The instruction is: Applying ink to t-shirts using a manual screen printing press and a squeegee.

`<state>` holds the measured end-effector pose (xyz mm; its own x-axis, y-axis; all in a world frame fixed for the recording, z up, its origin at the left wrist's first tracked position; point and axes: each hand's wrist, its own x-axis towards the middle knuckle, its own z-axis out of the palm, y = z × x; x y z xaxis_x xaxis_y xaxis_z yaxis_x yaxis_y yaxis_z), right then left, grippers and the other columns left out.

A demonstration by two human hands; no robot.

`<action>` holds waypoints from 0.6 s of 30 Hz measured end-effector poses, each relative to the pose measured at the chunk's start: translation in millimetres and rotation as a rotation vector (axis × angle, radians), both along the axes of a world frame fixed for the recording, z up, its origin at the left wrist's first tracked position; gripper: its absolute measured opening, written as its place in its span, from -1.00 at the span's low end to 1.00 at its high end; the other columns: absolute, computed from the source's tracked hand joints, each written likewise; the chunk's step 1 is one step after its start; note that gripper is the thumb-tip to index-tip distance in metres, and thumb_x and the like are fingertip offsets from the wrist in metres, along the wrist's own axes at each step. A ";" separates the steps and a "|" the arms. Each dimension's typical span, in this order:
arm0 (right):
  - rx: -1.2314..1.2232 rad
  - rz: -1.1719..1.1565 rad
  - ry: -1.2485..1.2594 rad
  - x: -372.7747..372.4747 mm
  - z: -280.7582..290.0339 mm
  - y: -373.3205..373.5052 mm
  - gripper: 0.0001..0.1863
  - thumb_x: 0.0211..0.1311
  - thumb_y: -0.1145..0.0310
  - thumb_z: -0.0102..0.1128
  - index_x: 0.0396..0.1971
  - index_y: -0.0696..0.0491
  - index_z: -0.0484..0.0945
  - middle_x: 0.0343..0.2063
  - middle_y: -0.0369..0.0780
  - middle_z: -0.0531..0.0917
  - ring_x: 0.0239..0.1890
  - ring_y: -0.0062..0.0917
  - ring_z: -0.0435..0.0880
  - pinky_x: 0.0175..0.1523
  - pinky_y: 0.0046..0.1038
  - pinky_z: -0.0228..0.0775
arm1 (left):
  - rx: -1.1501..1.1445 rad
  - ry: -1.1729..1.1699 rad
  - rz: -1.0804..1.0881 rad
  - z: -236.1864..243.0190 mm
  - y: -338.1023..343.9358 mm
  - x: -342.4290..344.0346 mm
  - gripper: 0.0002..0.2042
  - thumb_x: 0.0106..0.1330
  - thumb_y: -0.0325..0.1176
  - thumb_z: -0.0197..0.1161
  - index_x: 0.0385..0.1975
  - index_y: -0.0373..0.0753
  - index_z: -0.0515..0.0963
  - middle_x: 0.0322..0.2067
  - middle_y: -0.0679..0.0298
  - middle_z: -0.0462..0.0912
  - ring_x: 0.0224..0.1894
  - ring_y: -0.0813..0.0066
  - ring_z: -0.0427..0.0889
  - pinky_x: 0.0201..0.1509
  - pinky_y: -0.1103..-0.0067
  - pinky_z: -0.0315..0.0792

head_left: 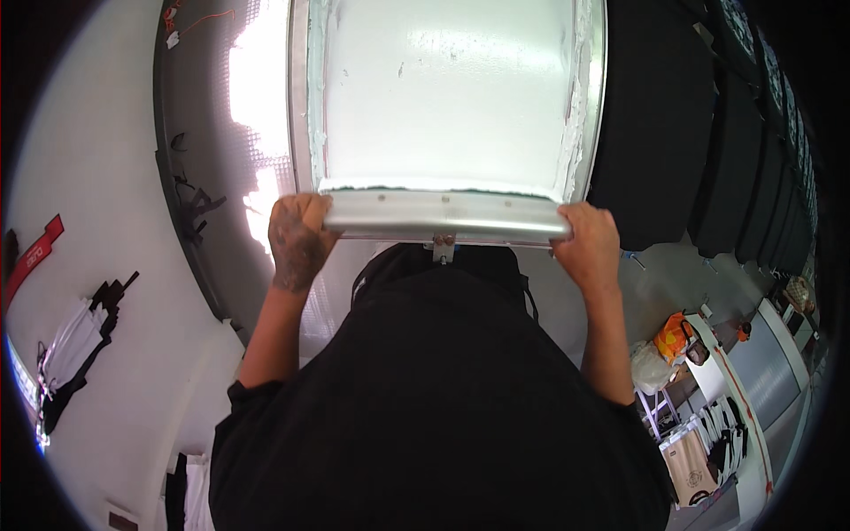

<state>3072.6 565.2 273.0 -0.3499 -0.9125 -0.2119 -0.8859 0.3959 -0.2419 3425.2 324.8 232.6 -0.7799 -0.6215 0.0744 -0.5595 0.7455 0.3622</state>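
A wide metal squeegee (445, 215) lies across the near end of a screen-printing frame (299, 97). My left hand (299, 241) is closed round its left end, and my right hand (589, 246) grips the right end. White ink shows in a thin line along the far side of the squeegee. Beyond it stretches the frame's mesh (443, 97), pale and glossy, with smears of white along both side edges. Just below the squeegee's middle, a small metal bracket (444, 249) sticks out toward me. The squeegee hides the near edge of the mesh.
Black fabric panels (655, 115) lie in a row to the right of the frame. On the left runs a grey surface (199, 97) with bright light beside the frame. Bags (673, 338) and a beige tote bag (688, 465) sit at the lower right. Garments (80, 345) hang at the left wall.
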 end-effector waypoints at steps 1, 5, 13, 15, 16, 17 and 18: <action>0.022 -0.069 -0.027 10.1 -1.7 9.0 -0.67 -0.15 0.48 0.42 -0.26 0.05 0.67 -0.34 -0.24 0.70 -0.21 -0.31 0.68 0.01 -0.27 0.41 | -0.001 0.001 0.001 1.8 8.6 6.5 -0.65 -0.01 -0.27 0.53 -0.25 -0.27 0.64 -0.30 0.19 0.64 -0.23 0.21 0.59 -0.05 0.34 0.48; -0.007 -0.044 -0.009 26.9 -12.8 20.2 -0.70 -0.14 0.46 0.42 -0.28 0.05 0.66 -0.35 -0.23 0.70 -0.25 -0.30 0.67 -0.01 -0.28 0.39 | 0.046 0.019 0.026 -13.8 22.7 16.2 -0.62 -0.09 -0.30 0.57 -0.26 -0.25 0.64 -0.28 0.18 0.67 -0.18 0.18 0.64 0.05 0.32 0.49; -0.159 -0.080 -0.013 47.8 -42.6 46.0 -0.77 -0.09 0.44 0.41 -0.35 0.03 0.65 -0.37 -0.26 0.71 -0.26 -0.36 0.69 -0.03 -0.27 0.35 | 0.020 0.000 -0.003 -38.3 43.8 35.9 -0.70 -0.02 -0.36 0.50 -0.29 -0.28 0.61 -0.37 0.14 0.65 -0.24 0.14 0.64 0.07 0.26 0.52; -0.085 -0.091 -0.021 46.9 -41.7 42.6 -0.73 -0.10 0.42 0.42 -0.31 -0.01 0.64 -0.33 -0.28 0.73 -0.23 -0.39 0.69 0.02 -0.27 0.33 | 0.089 -0.003 -0.016 -28.9 33.8 25.3 -0.73 0.02 -0.39 0.47 -0.28 -0.29 0.62 -0.34 0.13 0.65 -0.22 0.17 0.64 0.06 0.27 0.53; -0.117 -0.094 0.019 48.2 -44.1 44.7 -0.75 -0.07 0.42 0.41 -0.31 -0.02 0.63 -0.31 -0.28 0.74 -0.21 -0.40 0.70 0.04 -0.25 0.32 | 0.102 -0.011 -0.001 -30.9 34.2 27.4 -0.76 0.07 -0.43 0.42 -0.25 -0.30 0.63 -0.31 0.13 0.65 -0.19 0.18 0.65 0.07 0.25 0.54; -0.151 -0.097 0.063 48.4 -45.9 47.0 -0.77 -0.04 0.42 0.39 -0.31 -0.03 0.63 -0.30 -0.29 0.74 -0.19 -0.42 0.71 0.06 -0.24 0.31 | 0.101 -0.009 0.001 -36.6 40.2 31.8 -0.76 0.07 -0.43 0.42 -0.25 -0.30 0.63 -0.31 0.13 0.65 -0.19 0.18 0.65 0.07 0.25 0.54; -0.169 -0.094 0.103 54.3 -56.2 61.2 -0.78 -0.01 0.41 0.38 -0.30 -0.03 0.63 -0.28 -0.29 0.75 -0.17 -0.42 0.71 0.07 -0.23 0.29 | 0.038 0.059 -0.006 -44.0 51.5 39.0 -0.76 0.08 -0.44 0.40 -0.24 -0.30 0.63 -0.28 0.13 0.65 -0.17 0.16 0.66 0.09 0.23 0.53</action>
<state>3126.8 626.4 216.8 -0.4471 -0.8943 -0.0172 -0.8704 0.4394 -0.2221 3464.2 376.3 188.6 -0.7787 -0.6198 0.0972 -0.5317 0.7342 0.4223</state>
